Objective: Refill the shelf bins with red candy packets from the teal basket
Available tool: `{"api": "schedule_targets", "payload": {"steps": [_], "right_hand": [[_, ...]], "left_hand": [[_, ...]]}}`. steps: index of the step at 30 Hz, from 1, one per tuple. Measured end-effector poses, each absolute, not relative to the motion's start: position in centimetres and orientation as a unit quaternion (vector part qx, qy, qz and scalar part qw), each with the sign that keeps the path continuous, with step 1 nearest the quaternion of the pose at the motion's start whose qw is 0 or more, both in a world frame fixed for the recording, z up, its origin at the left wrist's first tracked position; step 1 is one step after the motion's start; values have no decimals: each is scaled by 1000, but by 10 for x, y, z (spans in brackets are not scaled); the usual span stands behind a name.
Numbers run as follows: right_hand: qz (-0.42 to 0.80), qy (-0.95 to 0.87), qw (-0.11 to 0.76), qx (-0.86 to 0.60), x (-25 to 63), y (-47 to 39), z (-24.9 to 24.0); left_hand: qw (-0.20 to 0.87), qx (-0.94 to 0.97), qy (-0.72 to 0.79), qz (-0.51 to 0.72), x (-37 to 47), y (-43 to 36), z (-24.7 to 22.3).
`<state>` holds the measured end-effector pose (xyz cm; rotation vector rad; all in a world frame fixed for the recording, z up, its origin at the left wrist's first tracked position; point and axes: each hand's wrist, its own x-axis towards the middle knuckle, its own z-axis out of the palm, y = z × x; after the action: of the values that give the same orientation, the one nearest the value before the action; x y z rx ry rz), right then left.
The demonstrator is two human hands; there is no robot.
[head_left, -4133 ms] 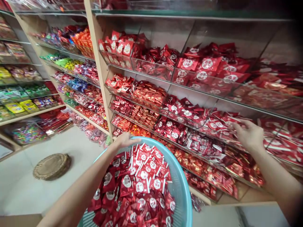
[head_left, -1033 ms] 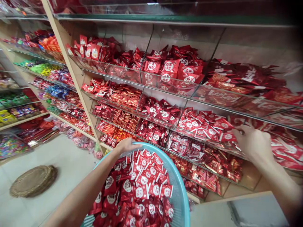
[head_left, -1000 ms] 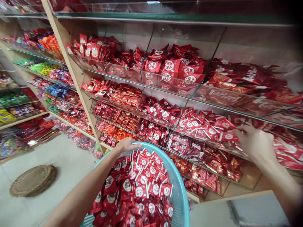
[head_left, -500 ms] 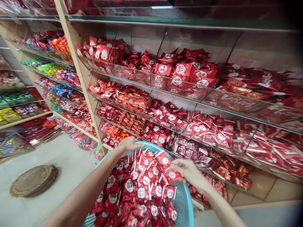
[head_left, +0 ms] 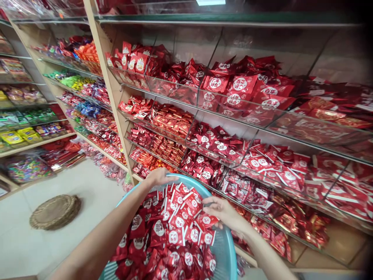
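Observation:
A blue plastic basket (head_left: 230,249) is low in the middle, heaped with small red candy packets (head_left: 159,228) bearing white round labels. Some have white edges and overlap in the upper part of the heap. My left hand (head_left: 159,177) is closed over the basket's far rim at the left. At the right side of the heap, my right hand (head_left: 223,212) has its fingers spread, fingertips resting on or just by the white-edged packets. A lower fingertip shows beside one packet near the basket wall; whether it presses on it is unclear.
Glass-fronted shelves (head_left: 233,112) full of red packets rise just beyond the basket. To the left, another shelf unit (head_left: 84,85) carries colourful sweets. A round woven mat (head_left: 55,212) lies on the pale floor (head_left: 72,182).
My right hand has let go of a white-edged packet it pinched, which now lies on the heap. Its fingers have spread and shifted slightly left. The view has turned a little left.

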<state>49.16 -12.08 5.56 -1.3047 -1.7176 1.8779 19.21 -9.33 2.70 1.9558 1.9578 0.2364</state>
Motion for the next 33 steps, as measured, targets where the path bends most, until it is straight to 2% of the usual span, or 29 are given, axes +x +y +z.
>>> {"api": "schedule_targets", "payload": {"steps": [7, 10, 12, 16, 19, 22, 26, 30, 33], "right_hand": [[653, -564, 262, -432, 467, -111, 60], [612, -600, 289, -426, 449, -104, 49], [541, -658, 288, -437, 440, -101, 41], [296, -811, 254, -437, 435, -106, 35], [171, -847, 217, -453, 436, -114, 39], [128, -842, 214, -478, 442, -116, 49], [103, -817, 277, -496, 473, -113, 71], [49, -787, 335, -515, 537, -105, 103], [-25, -762, 339, -550, 594, -93, 132]], "left_hand": [[179, 681, 706, 75, 192, -99, 33], [183, 679, 706, 78, 192, -101, 34], [182, 678, 707, 83, 192, -102, 34], [178, 679, 707, 86, 191, -103, 33], [179, 680, 706, 83, 193, -101, 35], [190, 691, 692, 93, 200, -96, 39], [190, 719, 660, 104, 215, -82, 39], [198, 743, 628, 118, 235, -58, 33], [196, 750, 620, 117, 251, -46, 33]]}}
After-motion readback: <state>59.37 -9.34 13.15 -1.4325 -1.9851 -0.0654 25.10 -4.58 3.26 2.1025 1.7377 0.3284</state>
